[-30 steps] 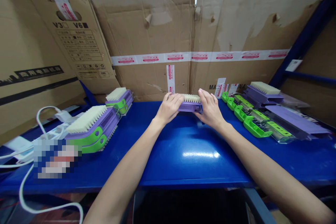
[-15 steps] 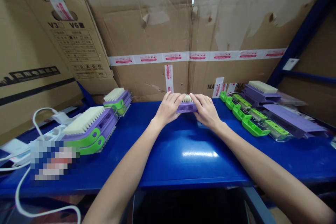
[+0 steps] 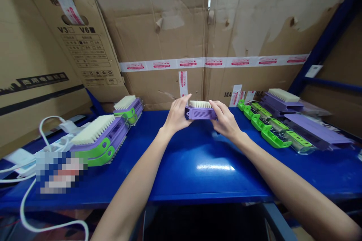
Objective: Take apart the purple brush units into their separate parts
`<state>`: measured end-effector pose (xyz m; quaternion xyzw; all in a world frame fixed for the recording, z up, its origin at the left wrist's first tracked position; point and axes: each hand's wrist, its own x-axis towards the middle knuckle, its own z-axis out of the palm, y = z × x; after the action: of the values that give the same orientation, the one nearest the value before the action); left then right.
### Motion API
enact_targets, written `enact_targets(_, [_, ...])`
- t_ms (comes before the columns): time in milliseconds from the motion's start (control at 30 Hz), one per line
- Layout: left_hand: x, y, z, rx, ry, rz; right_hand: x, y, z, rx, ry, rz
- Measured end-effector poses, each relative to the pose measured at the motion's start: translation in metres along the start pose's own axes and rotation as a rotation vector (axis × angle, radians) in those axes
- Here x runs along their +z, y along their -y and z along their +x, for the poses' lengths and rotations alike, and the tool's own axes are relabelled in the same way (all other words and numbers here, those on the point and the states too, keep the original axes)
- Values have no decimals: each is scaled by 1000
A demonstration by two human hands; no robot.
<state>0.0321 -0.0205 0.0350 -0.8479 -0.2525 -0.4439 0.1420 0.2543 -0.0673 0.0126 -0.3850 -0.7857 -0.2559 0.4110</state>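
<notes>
A purple brush [image 3: 201, 113] with cream bristles facing up is held level at the far side of the blue table, near the cardboard. My left hand [image 3: 177, 116] cups its left end, where a dark end piece shows; the index finger points up past the bristles and the thumb lies low. My right hand [image 3: 225, 119] grips the right end, its fingers over the top edge and the thumb side hidden. Slots line the brush's near face.
At left are stacked purple-and-green brushes [image 3: 97, 131], a smaller stack [image 3: 127, 109] behind, and a power strip [image 3: 55, 145] with white cables. At right are several green handle pieces [image 3: 273, 137], clear-and-green parts [image 3: 299, 141], purple shells [image 3: 316, 130] and a bristle pad [image 3: 283, 95]. Cardboard [image 3: 158, 41] walls the back.
My left hand's fingers have drawn back from the brush's top to its left end, uncovering more bristles and the dark end piece. My right hand keeps its hold, shifted slightly right.
</notes>
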Motion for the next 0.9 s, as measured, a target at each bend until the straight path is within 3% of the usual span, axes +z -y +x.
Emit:
enact_targets(233, [1, -8, 2, 24, 73, -81, -1, -5, -2, -59, 50, -1])
enact_targets(367, [0, -19, 3, 25, 84, -1, 3, -8, -3, 12, 55, -13])
enact_targets(633, [-5, -29, 10, 8, -25, 177, -1, -4, -7, 135, -13, 168])
enact_targets(800, [-6, -26, 8, 73, -32, 241, 12, 3, -7, 476, -135, 410])
enact_targets(900, [-5, -31, 9, 109, 8, 265, 24, 3, -7, 666, -139, 558])
